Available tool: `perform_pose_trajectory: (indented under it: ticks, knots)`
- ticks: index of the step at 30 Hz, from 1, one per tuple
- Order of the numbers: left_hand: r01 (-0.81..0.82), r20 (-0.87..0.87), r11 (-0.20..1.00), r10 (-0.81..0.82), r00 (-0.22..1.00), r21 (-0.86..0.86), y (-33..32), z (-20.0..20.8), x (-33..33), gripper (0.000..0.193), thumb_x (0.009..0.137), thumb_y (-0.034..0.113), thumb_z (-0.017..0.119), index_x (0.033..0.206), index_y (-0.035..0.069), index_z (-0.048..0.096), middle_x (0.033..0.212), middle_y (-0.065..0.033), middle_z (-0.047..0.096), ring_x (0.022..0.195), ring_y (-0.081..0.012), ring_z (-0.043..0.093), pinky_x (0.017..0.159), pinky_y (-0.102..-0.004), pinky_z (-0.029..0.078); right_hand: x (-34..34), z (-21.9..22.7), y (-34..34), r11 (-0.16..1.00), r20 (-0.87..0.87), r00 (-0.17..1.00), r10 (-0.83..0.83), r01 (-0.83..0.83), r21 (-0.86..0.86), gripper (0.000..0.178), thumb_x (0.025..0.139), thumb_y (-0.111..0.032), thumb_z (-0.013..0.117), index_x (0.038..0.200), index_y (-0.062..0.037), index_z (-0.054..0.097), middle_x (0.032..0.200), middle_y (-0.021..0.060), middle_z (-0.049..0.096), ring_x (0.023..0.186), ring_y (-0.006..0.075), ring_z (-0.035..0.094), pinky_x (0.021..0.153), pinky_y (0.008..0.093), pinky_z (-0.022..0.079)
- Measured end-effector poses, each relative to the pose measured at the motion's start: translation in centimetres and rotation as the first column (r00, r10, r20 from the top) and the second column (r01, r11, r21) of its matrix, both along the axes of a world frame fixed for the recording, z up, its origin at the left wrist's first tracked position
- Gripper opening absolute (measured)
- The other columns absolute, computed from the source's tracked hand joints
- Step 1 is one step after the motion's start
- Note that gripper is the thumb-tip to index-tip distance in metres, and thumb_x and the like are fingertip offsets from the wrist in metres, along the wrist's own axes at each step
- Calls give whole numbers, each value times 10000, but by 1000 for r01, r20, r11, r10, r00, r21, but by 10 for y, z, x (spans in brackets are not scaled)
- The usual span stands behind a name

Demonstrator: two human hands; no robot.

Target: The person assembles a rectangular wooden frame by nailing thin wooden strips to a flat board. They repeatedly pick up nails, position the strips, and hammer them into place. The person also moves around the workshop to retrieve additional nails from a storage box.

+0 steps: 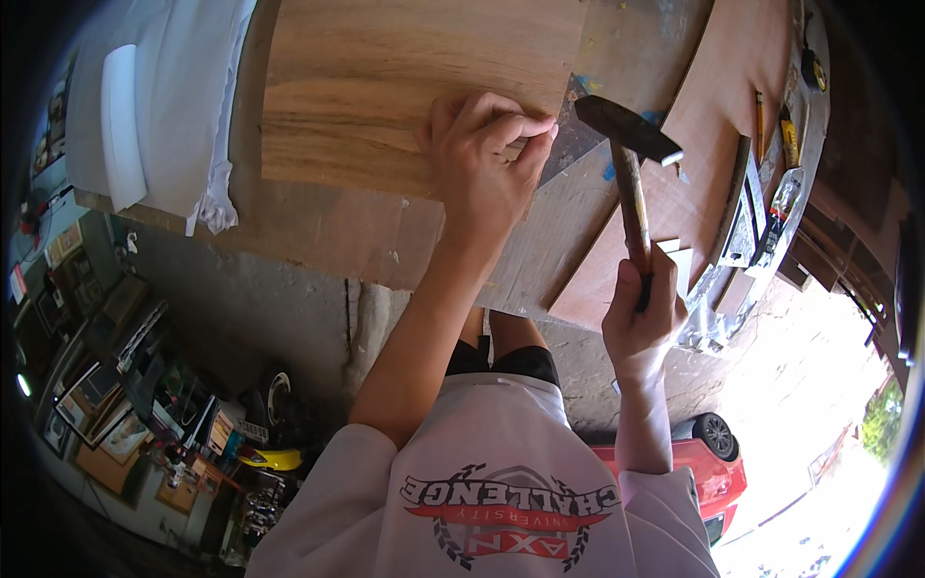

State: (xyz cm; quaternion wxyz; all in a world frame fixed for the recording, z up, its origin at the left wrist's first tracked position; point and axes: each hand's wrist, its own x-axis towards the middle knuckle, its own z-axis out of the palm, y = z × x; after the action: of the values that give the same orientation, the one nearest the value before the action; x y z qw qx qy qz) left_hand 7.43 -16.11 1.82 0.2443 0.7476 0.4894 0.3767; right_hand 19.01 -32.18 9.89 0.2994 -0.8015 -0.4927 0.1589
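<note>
A: What are the left hand [489, 159]'s fingers doing?
B: Thumb and forefinger are drawn together at the tips, over the right edge of the wooden board [376, 82]. Anything between them would be too small for me to tell. The other fingers are bent, further left above the board.
A: And the right hand [646, 303]?
B: Its fingers are wrapped around the lower handle of the hammer [630, 183]. The hammer's head lies ahead of that grip, to the right of the left fingertips and apart from them.
A: Where does the board lie?
B: On the table [337, 226], beneath the left fingers and stretching left and forward from them.
A: Anything off to the sides?
B: Well right of the left fingertips, past the hammer, there's a pencil [759, 125] and a tape measure [815, 71]. A white cloth [183, 87] is far to their left.
</note>
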Motion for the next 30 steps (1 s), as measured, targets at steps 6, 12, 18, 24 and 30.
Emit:
perform_pose_trajectory:
  ticks: [6, 12, 18, 24, 30]
  knots:
    - [-4, 1, 1000, 4, 1000, 16, 0, -1, -1, 150, 702, 175, 898, 772, 223, 775, 829, 98, 657, 911, -233, 561, 871, -415, 353, -2, -4, -1, 994, -30, 999, -10, 7, -106, 187, 978, -47, 651, 1153, 11, 621, 831, 183, 692, 692, 331, 726, 583, 376, 554]
    - [3, -3, 1000, -3, 1000, 11, 1, 0, -1, 147, 697, 172, 899, 775, 219, 783, 826, 87, 660, 927, -236, 561, 876, -414, 352, -5, -3, -1, 991, -73, 996, -50, 40, -127, 192, 974, -47, 658, 1155, 7, 625, 825, 184, 689, 673, 328, 718, 592, 381, 555]
    - [58, -26, 998, -59, 998, -39, 0, 4, -4, 130, 747, 169, 877, 849, 197, 802, 858, 58, 688, 944, -233, 587, 906, -401, 379, -4, 3, -9, 990, -155, 981, -113, 98, -101, 197, 984, -71, 652, 1153, 25, 621, 830, 162, 691, 686, 264, 709, 604, 338, 532]
    - [492, 103, 858, -481, 870, -147, 37, 17, -38, 437, 886, 340, 800, 1253, 121, 708, 1172, -72, 727, 1148, -219, 640, 1064, -435, 449, -42, 13, -40, 902, -706, 573, -416, 357, -242, 324, 1103, -284, 475, 1199, -2, 603, 673, -50, 467, 550, 24, 417, 494, 219, 319]
    - [937, -495, 325, -840, 223, -129, 84, 39, -71, 987, 693, 722, 789, 1503, 266, 455, 1515, -84, 457, 1382, -307, 455, 1119, -520, 438, -88, 14, -67, 828, -914, -104, -391, 394, -399, 328, 1125, -237, 431, 1326, 12, 500, 688, -23, 465, 498, 22, 336, 446, 184, 286]
